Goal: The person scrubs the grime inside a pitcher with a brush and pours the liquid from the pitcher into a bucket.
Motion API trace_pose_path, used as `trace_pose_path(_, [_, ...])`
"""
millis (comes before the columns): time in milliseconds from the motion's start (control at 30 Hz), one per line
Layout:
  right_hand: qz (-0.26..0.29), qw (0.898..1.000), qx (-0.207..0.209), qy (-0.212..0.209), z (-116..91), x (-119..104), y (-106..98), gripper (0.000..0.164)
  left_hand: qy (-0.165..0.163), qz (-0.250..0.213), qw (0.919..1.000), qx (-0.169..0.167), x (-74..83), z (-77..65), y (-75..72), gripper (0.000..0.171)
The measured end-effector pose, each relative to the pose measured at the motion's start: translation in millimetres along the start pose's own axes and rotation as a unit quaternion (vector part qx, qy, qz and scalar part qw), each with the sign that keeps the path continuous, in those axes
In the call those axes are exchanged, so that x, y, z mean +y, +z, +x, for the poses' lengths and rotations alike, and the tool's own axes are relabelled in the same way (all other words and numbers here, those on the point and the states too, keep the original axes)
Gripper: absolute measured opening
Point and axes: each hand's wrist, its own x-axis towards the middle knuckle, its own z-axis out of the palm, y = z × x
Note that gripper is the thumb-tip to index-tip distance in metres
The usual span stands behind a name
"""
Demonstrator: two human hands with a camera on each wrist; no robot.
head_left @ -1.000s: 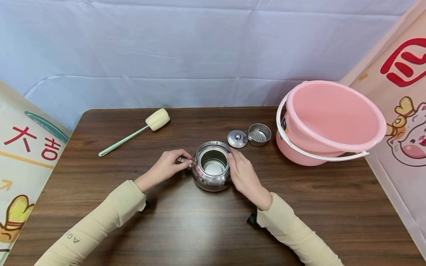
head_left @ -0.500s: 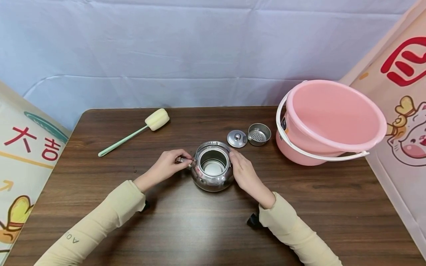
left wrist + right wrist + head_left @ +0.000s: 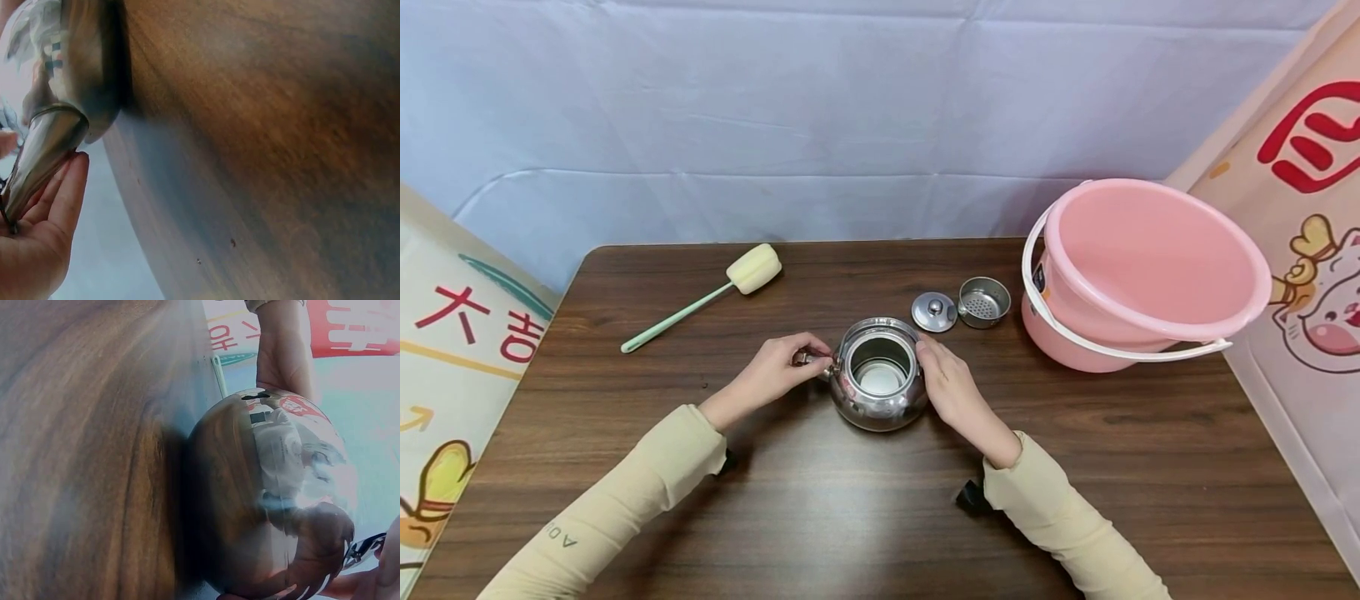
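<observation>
A shiny steel kettle [image 3: 880, 410] without its lid stands upright on the wooden table, its inside visible from above. My left hand [image 3: 775, 369] holds the spout [image 3: 50, 147] on the kettle's left side. In the left wrist view, the fingers [image 3: 69, 197] lie along the spout from beneath, and the thumb is mostly out of frame. Against the kettle's right side rests my right hand [image 3: 951, 385], its fingers fairly straight and close together near the rim. The right wrist view shows the rounded kettle body [image 3: 269, 487] close up, with the right hand mostly cut off.
Behind the kettle lie a small steel lid [image 3: 935, 312] and a perforated strainer [image 3: 984, 302]. At the right stands a pink bucket [image 3: 1093, 321] with a white handle. A green-handled sponge brush [image 3: 700, 306] lies at the back left.
The right hand has shifted slightly outward, its thumb coming back from over the kettle's rim. The left hand and the kettle stay nearly still.
</observation>
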Motion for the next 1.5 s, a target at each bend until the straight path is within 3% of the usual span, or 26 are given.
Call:
trace_pose_path(267, [-0.002,1.000,-0.004,0.010,0.4,1.7,-0.2,0.044,-0.032,-0.009,0.9993,0.018,-1.6,2.0,-12.4,0.030])
trace_pose_path(400, [0.000,1.000,-0.004,0.008,0.4,2.0,-0.1,0.044,-0.019,-0.002,0.9990,0.040,-4.8,3.2,-21.3,0.025])
trace_pose_path(667, [-0.002,1.000,-0.007,0.012,0.2,1.3,-0.1,0.044,0.010,0.066,0.9959,0.062,-17.9,0.6,-39.7,0.020])
trace_pose_path(1033, [-0.001,1.000,-0.005,0.009,0.7,1.1,-0.1,0.044,-0.027,0.093,0.9910,0.092,-39.2,0.2,-64.4,0.025])
trace_pose_path(1333, [-0.001,1.000,-0.004,0.012,0.6,1.8,0.1,0.044,-0.055,0.175,0.9791,0.089,-53.1,-0.9,-76.7,0.030])
trace_pose_path(1500, [0.001,1.000,-0.004,0.015,0.5,0.4,-0.1,0.044,-0.058,0.192,0.9757,0.087,-63.8,-3.1,-84.6,0.031])
